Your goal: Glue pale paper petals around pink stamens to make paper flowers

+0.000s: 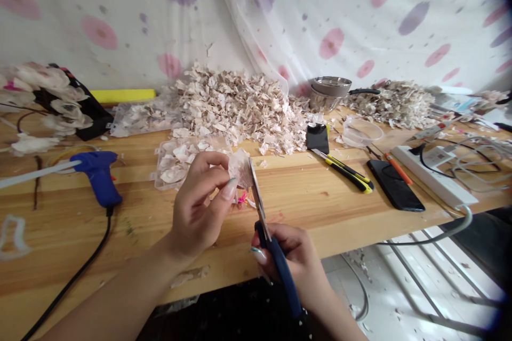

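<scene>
One wooden table [328, 208] spans the frame, near edge running past both hands. Two heaps of pale petal scraps sit far: the big heap [236, 106] at centre, a smaller heap [394, 101] far right. One metal pan [332, 85] stands between them. One power strip [434, 176] lies right, cables tangled beyond it. One blue glue gun [98, 173] lies left, its black cord running toward the near edge. One bunch of white fabric flowers [44, 101] sits far left against a black case. Two clear trays of petals: one [180, 162] just beyond the left hand, one [140, 117] farther left. One clear round tub [362, 130] sits right of centre. One black phone [396, 186] lies near right, one yellow-black cutter [344, 168] and one orange pen [398, 168] beside it.

One pair of blue-handled scissors [266, 229]: right hand [298, 264] is clenched through the handles, blades pointing up and away, parted or not I cannot tell. One pale petal [240, 168]: left hand [200, 208] pinches it between thumb and fingertips, above the table at centre, touching the blade tip. Left hand partly hides the near tray.
</scene>
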Demonstrator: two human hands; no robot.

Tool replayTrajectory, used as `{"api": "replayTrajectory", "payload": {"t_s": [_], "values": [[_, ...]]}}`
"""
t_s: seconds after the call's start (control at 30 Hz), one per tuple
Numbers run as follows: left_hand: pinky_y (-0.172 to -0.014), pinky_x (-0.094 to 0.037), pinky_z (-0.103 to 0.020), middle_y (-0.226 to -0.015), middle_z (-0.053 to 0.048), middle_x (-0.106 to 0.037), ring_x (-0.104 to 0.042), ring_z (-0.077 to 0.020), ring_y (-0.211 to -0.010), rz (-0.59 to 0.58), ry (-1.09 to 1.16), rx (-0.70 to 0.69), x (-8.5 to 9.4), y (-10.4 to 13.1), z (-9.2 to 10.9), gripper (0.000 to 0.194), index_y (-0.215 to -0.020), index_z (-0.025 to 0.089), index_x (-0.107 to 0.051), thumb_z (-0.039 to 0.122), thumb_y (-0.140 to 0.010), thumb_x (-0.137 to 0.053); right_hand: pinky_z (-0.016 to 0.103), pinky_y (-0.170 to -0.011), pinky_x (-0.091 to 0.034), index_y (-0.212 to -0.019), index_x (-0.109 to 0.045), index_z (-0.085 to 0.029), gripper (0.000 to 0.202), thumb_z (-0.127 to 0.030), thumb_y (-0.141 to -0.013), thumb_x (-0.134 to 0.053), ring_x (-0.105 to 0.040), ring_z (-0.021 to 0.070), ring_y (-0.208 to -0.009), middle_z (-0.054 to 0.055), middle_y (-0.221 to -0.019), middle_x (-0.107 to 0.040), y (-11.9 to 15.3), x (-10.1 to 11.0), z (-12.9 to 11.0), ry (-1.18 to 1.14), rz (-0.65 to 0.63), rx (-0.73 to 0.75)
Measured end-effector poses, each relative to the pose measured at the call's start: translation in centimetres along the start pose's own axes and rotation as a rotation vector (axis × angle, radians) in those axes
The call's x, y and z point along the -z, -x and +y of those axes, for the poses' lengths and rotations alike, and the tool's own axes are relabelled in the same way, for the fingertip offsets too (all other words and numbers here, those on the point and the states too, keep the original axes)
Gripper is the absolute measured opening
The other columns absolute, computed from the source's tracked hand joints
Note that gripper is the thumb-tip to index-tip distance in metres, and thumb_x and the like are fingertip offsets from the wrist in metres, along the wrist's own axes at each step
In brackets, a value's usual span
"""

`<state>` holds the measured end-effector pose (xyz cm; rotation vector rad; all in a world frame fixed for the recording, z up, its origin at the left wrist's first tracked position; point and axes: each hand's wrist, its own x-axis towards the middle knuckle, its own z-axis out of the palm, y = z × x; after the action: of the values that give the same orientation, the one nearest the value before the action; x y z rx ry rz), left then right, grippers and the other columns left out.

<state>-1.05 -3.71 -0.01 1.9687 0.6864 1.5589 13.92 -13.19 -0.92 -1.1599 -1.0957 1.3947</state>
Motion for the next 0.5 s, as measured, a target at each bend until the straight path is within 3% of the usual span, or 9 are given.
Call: {"api": "replayTrajectory", "payload": {"t_s": [0.23, 0.5], "values": [[-0.064, -0.053, -0.034, -0.103, -0.006, -0.054, -0.058, -0.0204, -0.086, -0.009, 0.009, 0.016, -0.03, 0.14, -0.14, 0.015, -0.083, 0.023, -0.064, 0.023, -0.092, -0.053, 0.023, -0.048, -0.029, -0.065, -0.058, -0.017, 0.035, -0.043, -0.066, -0.080, -0.033, 0.0080, -0.049, -0.005, -0.055, -0.044, -0.01, -0.02, 0.17, -0.017, 0.010, -0.009], [-0.066, -0.053, -0.034, -0.099, -0.006, -0.056, -0.057, -0.0205, -0.085, -0.005, -0.048, -0.003, 0.04, 0.14, -0.47, 0.020, -0.077, 0.022, -0.061, 0.028, -0.092, -0.050, 0.022, -0.047, -0.028, -0.065, -0.056, -0.016, 0.034, -0.042, -0.071, -0.077, -0.035, 0.0075, -0.049, -0.004, -0.056, -0.045, 0.09, 0.72, 0.48, 0.021, -0.025, 0.028]]}}
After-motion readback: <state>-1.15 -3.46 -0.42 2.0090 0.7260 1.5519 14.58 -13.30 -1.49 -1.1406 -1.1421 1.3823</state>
